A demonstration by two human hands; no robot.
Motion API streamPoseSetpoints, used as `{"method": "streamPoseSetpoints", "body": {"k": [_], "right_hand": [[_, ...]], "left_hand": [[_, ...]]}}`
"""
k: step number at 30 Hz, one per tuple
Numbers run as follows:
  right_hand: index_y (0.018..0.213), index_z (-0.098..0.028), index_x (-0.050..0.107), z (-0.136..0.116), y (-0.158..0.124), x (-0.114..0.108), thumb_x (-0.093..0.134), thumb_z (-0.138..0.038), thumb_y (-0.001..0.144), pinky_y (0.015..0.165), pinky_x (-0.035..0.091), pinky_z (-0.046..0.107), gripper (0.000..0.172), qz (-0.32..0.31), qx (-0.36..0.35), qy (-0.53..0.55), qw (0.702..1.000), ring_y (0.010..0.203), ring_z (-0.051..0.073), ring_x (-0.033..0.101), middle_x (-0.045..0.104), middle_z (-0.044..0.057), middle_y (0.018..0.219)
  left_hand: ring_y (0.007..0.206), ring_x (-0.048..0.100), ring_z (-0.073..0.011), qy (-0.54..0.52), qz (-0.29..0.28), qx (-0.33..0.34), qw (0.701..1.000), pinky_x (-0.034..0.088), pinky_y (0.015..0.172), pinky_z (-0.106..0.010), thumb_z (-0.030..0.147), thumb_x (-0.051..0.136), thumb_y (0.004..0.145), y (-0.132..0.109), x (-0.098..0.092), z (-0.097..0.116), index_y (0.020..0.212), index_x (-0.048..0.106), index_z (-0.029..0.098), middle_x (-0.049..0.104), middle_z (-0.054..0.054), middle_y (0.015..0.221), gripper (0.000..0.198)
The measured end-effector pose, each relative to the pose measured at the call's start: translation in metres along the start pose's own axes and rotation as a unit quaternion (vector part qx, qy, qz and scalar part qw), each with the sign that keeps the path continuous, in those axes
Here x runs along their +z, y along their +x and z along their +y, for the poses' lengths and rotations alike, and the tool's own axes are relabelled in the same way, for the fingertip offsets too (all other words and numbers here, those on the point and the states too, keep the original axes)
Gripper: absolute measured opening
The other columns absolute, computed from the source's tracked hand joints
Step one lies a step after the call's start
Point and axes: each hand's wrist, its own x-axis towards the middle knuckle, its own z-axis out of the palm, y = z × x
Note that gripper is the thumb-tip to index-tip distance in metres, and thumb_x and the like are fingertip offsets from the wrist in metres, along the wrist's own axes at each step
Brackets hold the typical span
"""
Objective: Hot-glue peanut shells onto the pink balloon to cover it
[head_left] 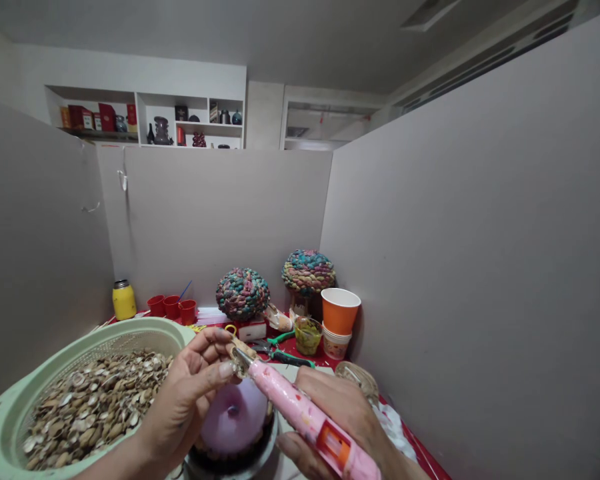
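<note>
Grey partition panels (pixel 215 207) box in a red-covered table (pixel 425 448). Left hand (pixel 185 387) has a shell piece (pixel 244 345) pinched in its fingertips, and the right hand (pixel 337 400) is wrapped round a pink glue gun (pixel 290 402), metal tip right at the shell (can't tell if it's touching). Directly below the grip sits one purple balloon (pixel 235 423) in a round bowl (pixel 273 445). Off to the left of the grip is one pale green colander (pixel 145 328) loaded with a heap of shells (pixel 95 407), way too many to count. Beyond the grip and left: three red cups (pixel 156 307), a blue stick (pixel 185 289) by them, plus one yellow flask (pixel 125 301). Straight beyond: two multicoloured bumpy domes (pixel 243 294). Beyond and right of the grip: one clear cup (pixel 319 330) with yellow-green stuff (pixel 307 342) in it, and one orange cup (pixel 340 316) on top of some nested patterned cups (pixel 336 347). Far past everything, shelves (pixel 210 125) hold a vase (pixel 161 131) and red boxes (pixel 107 117), any print on those too small to read
</note>
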Motion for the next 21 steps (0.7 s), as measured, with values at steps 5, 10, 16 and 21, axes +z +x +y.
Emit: {"method": "streamPoseSetpoints", "body": {"k": [5, 10, 16, 21], "right_hand": [[0.063, -0.02, 0.045, 0.0012, -0.0013, 0.0009, 0.032, -0.051, 0.101, 0.046, 0.028, 0.026, 0.051, -0.002, -0.011, -0.013, 1.0, 0.047, 0.011, 0.043, 0.048, -0.001, 0.056], [0.066, -0.019, 0.049, -0.0005, 0.0012, -0.0011, 0.031, -0.049, 0.102, 0.048, 0.03, 0.026, 0.05, -0.016, -0.01, -0.011, 1.0, 0.049, 0.012, 0.045, 0.05, 0.0, 0.058], [0.064, -0.019, 0.045, 0.0011, 0.0006, -0.0003, 0.028, -0.048, 0.102, 0.047, 0.028, 0.027, 0.051, -0.012, -0.025, -0.008, 1.0, 0.047, 0.011, 0.042, 0.047, -0.001, 0.056], [0.063, -0.018, 0.049, 0.0034, -0.0058, 0.0035, 0.026, -0.049, 0.102, 0.047, 0.027, 0.028, 0.055, -0.018, -0.032, -0.049, 0.998, 0.045, 0.011, 0.042, 0.047, -0.001, 0.055]], "left_hand": [[0.081, 0.06, -0.0152, 0.002, -0.003, -0.003, 1.0, 0.051, 0.074, -0.025, 0.012, 0.077, 0.073, 0.0, 0.0007, 0.0005, 0.099, 0.066, 0.019, 0.065, -0.004, 0.091, 0.029], [0.081, 0.061, -0.016, 0.002, 0.0, -0.008, 1.0, 0.051, 0.073, -0.025, 0.013, 0.078, 0.071, 0.0006, 0.001, 0.0001, 0.098, 0.066, 0.018, 0.065, -0.006, 0.091, 0.03], [0.082, 0.062, -0.0155, 0.005, -0.005, -0.007, 1.0, 0.051, 0.074, -0.025, 0.011, 0.077, 0.072, 0.0012, 0.0004, -0.0008, 0.099, 0.066, 0.019, 0.065, -0.004, 0.09, 0.029], [0.079, 0.061, -0.0141, 0.002, -0.009, -0.009, 1.0, 0.051, 0.073, -0.025, 0.011, 0.077, 0.073, 0.0021, 0.0004, -0.001, 0.098, 0.066, 0.018, 0.065, -0.004, 0.089, 0.028]]}}
